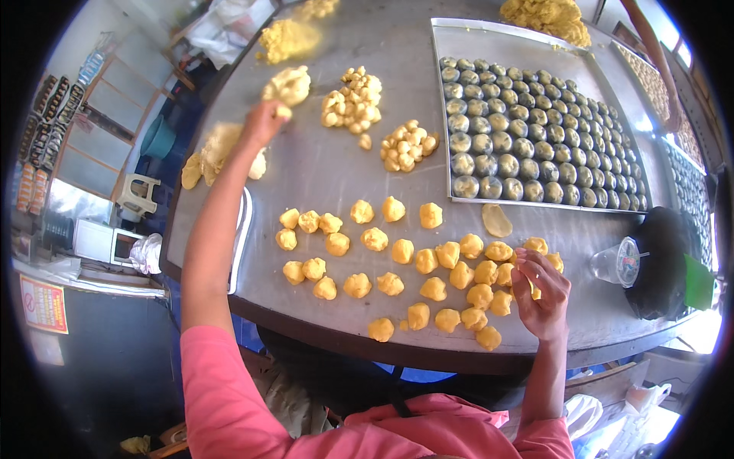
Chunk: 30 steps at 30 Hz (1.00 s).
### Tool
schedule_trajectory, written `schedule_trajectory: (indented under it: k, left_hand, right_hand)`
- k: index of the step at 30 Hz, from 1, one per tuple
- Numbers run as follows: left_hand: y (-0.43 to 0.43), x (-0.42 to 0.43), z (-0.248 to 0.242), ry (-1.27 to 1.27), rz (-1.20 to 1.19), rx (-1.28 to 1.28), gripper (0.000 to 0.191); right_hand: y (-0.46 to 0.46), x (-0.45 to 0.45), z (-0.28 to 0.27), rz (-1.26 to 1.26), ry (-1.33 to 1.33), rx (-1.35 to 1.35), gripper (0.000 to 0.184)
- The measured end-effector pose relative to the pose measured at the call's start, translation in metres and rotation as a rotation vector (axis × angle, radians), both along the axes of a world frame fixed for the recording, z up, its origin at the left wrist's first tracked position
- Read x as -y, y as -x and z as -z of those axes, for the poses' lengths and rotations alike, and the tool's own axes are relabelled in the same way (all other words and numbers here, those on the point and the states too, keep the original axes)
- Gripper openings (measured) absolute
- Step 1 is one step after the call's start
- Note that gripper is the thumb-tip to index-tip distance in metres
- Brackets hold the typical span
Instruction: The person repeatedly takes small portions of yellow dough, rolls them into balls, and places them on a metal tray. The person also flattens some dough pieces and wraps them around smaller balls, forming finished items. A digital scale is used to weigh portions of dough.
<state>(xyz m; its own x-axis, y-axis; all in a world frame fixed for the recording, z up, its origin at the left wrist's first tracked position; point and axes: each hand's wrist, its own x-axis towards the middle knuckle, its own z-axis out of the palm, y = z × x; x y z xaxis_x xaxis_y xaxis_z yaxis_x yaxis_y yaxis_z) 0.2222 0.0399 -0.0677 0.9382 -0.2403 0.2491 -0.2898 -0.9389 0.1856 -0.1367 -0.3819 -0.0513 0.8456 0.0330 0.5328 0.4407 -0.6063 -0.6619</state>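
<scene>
My left hand (pixel 264 123) is stretched to the far left of the table, closed around a small piece of yellow dough (pixel 282 112). Just beyond it lies a larger smooth dough lump (pixel 288 86). More dough (pixel 221 146) sits behind my left forearm, partly hidden by it. My right hand (pixel 541 292) is over the right end of a loose spread of rough yellow dough balls (pixel 424 261). Its fingers are bent together among the balls, and whether they hold one is hidden. A flat dough disc (pixel 497 221) lies beyond that hand.
A metal tray (pixel 545 205) holds rows of dark-and-yellow glazed balls. Two piles of small dough pieces (pixel 352 100) (pixel 407 146) and crumbly yellow heaps (pixel 287 41) lie farther back. A plastic cup (pixel 616 262) is at right. Another person's arm (pixel 656 57) reaches in at upper right.
</scene>
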Motion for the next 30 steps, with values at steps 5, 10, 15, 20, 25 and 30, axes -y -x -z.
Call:
schedule_trajectory:
  k: [5,10,15,20,25,30]
  left_hand:
    - [-0.013,0.001,0.005,-0.069,-0.009,0.031,0.027]
    - [-0.008,0.010,-0.001,-0.068,0.003,-0.021,0.029]
    - [0.041,0.010,-0.037,0.358,0.191,-0.344,0.029]
    - [0.110,0.036,-0.027,0.156,0.352,-0.454,0.037]
    - [0.136,0.051,-0.028,0.126,0.515,-0.319,0.044]
    - [0.136,0.062,-0.012,0.047,0.479,-0.240,0.042]
  right_hand:
    - [-0.001,-0.002,-0.001,-0.020,0.009,-0.028,0.013]
    - [-0.001,0.000,0.001,0.051,0.040,-0.024,0.013]
    - [0.001,-0.002,0.002,0.048,0.038,0.005,0.014]
    - [0.000,-0.005,0.002,0.008,0.044,0.008,0.016]
    - [0.000,-0.002,0.008,0.002,-0.001,-0.092,0.016]
    - [-0.002,-0.002,0.012,-0.007,0.025,-0.007,0.014]
